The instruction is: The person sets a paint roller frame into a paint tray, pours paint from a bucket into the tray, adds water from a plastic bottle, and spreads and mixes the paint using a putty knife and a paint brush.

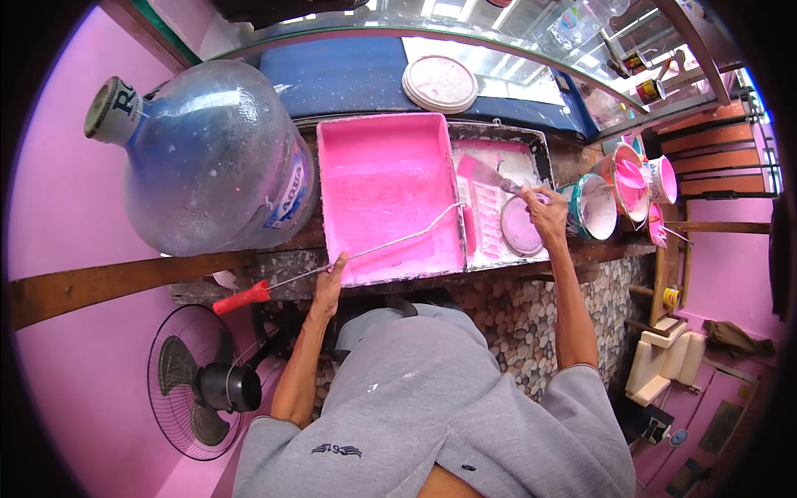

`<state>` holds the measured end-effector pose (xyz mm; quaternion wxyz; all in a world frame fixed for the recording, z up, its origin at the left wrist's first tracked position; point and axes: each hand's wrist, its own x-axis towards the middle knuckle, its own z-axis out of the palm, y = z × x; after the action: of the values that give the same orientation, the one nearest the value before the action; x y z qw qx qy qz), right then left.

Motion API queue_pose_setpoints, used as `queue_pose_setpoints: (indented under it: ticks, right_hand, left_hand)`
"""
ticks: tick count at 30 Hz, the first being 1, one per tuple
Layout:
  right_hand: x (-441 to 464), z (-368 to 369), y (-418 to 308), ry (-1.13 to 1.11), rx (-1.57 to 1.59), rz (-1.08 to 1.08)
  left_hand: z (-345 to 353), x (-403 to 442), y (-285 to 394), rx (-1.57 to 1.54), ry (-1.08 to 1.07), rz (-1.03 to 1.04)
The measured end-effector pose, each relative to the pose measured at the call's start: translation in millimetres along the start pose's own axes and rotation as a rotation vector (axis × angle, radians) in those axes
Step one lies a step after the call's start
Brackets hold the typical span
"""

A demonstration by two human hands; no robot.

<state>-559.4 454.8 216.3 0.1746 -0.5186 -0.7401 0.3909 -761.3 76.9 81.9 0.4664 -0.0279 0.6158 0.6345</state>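
My right hand (545, 214) is closed around the handle of a putty knife (486, 173), whose blade is coated in pink paint. The blade lies over a black-rimmed, paint-stained tray (541, 149), where a round lid (520, 226) rests below the knife. My left hand (329, 284) grips the front left corner of a pink paint tray (383, 126), with wet pink paint smeared over its bottom. A paint roller (242, 297) with a red handle lies across this tray. Its metal rod passes right at my left fingertips, and its other end reaches between the two trays.
A large water bottle (216, 158) lies tilted at the left. Paint buckets (597, 207) and a pink-stained pot (631, 178) stand at the right. Stacked round lids (441, 82) sit behind the trays, beside a glass case (531, 41). A fan (199, 382) stands below left.
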Motion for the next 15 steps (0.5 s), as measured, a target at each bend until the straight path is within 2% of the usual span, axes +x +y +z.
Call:
queue_pose_setpoints:
  ticks: [3, 7, 9, 11, 12, 13, 15]
  right_hand:
    - [-5.9, -6.3, -2.5, 0.032, 0.110, -0.077]
    - [-20.7, 2.8, 8.4, -0.143, 0.396, -0.003]
    - [-25.1, 13.3, 21.0, -0.196, 0.324, -0.055]
    - [-28.2, 28.7, 28.5, -0.144, 0.214, -0.191]
    - [-30.5, 30.0, 24.7, -0.107, 0.081, -0.331]
    - [-29.7, 30.7, 27.2, -0.106, 0.082, -0.327]
    - [-26.3, 34.5, 36.5, -0.051, -0.008, -0.538]
  left_hand:
    - [0.2, 0.2, -0.9, 0.012, 0.022, 0.007]
    - [0.8, -1.6, 3.1, 0.026, 0.020, -0.050]
    - [2.1, -2.5, 4.4, 0.032, 0.017, -0.047]
    - [0.3, -2.3, 4.1, 0.041, 0.017, -0.045]
    - [-0.9, -1.4, 3.3, 0.041, 0.007, -0.056]
    - [-1.7, -0.8, 1.9, 0.041, -0.004, -0.067]
    - [-0.3, -1.9, 3.5, 0.041, -0.001, -0.070]
